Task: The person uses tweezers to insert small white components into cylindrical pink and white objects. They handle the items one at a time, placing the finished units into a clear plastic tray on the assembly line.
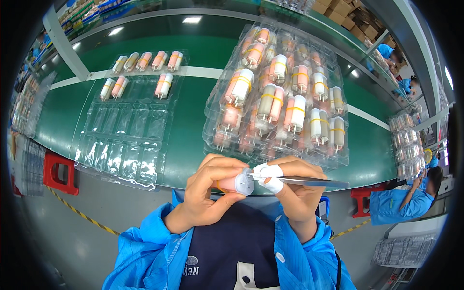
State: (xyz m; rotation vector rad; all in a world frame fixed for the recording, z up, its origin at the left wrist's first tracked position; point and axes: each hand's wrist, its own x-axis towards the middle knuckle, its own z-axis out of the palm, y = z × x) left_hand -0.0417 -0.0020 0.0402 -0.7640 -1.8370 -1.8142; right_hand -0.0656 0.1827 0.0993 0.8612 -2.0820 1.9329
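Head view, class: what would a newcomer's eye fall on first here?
Centre bottom, the left hand grips a pink-and-white capped cylinder while the right hand, fingers taped white, holds metal tweezers to it. Behind, stacked clear trays of similar cylinders sit on the green belt.

Clear plastic blister trays [123, 140] are lying left on the green worktop [193, 121]; stacked full trays [280, 96] are sitting right; brown cartons [338, 9] far right.

Left hand [212, 186]: low centre of the frame, my fingers curled shut, thumb underneath.
Right hand [295, 186]: just right of it, pinched closed, two fingertips [270, 170] wrapped in white tape.
Forearms: both rose from the lower edge in blue sleeves, wrists bent inward.
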